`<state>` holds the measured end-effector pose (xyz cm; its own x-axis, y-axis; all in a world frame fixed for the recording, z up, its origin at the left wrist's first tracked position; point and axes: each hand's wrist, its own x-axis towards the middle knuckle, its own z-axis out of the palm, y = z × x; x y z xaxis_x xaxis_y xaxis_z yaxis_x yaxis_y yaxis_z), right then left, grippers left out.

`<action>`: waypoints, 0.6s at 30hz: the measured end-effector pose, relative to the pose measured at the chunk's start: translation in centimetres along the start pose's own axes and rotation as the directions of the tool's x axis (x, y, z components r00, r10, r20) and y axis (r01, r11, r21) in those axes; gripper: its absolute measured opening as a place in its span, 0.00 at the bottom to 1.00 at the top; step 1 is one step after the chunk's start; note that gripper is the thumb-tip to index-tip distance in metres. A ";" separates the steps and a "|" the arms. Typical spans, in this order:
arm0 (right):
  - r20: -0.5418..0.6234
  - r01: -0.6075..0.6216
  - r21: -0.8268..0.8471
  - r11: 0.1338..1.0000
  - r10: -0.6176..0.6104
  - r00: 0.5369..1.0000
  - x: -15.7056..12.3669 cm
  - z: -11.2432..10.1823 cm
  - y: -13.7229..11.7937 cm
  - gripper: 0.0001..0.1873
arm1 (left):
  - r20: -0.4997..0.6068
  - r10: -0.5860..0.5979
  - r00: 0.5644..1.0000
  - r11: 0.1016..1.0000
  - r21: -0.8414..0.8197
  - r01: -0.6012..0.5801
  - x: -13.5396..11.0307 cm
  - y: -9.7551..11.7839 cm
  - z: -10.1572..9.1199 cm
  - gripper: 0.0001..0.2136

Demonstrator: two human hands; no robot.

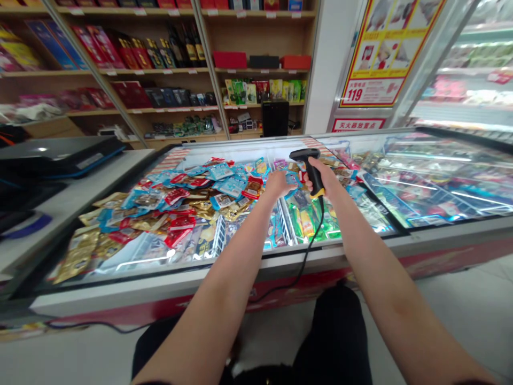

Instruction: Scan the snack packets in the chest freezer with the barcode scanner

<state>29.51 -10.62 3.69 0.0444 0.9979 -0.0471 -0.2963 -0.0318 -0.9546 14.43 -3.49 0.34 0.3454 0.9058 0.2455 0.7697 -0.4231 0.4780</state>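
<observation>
In my right hand point(325, 179) is a black and yellow barcode scanner point(315, 174), held upright by its handle with its head pointing left. A black cable point(315, 235) hangs from the bottom of the handle. Just left of the scanner, my left hand point(279, 184) is closed at the edge of a blue snack packet point(292, 181); its fingertips are partly hidden. Both hands are over the glass top of a chest freezer point(228, 266). To the left, a heap of small blue, red and gold snack packets point(176, 200) lies spread over the glass.
Green packages point(308, 219) and wire baskets point(285, 222) show through the freezer glass. A second glass-topped freezer point(449, 182) adjoins on the right. On the left is a counter point(80, 198) with a dark flat device point(60, 155). Stocked shelves point(160, 72) stand behind.
</observation>
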 end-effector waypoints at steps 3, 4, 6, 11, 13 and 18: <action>0.000 0.005 -0.024 1.000 -0.005 1.000 -0.1 0.2 0.0 0.18 | -0.029 -0.064 0.998 0.990 -0.124 0.060 0.4 -0.7 -0.5 0.23; 0.001 0.008 -0.029 1.000 -0.008 1.000 -0.1 0.2 0.0 0.18 | -0.051 -0.086 0.995 0.982 -0.172 0.076 0.5 -1.1 -0.7 0.20; 0.003 0.016 -0.035 0.999 -0.016 1.000 -0.2 0.4 0.0 0.18 | -0.113 -0.144 0.983 0.955 -0.275 0.108 0.8 -1.9 -0.9 0.15; 0.009 0.033 -0.038 0.999 -0.033 0.999 -0.3 0.6 0.0 0.18 | -0.229 -0.385 0.894 0.807 -0.554 0.206 1.5 -3.4 -1.3 0.09; 0.023 0.037 -0.034 0.999 -0.037 0.999 -0.4 0.7 0.0 0.18 | -0.210 -0.483 0.850 0.710 -0.663 0.240 1.6 -3.7 -1.5 0.09; 0.098 0.035 -0.074 0.997 -0.027 0.995 -0.5 0.6 0.3 0.18 | -0.246 -0.563 0.789 0.568 -0.809 0.153 2.0 -4.1 -1.8 0.07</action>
<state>28.84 -11.06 3.61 -0.0411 0.9991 0.0081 -0.2227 -0.0012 -0.9749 10.97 0.06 0.38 -0.2927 0.9471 0.1320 0.0562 -0.1208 0.9911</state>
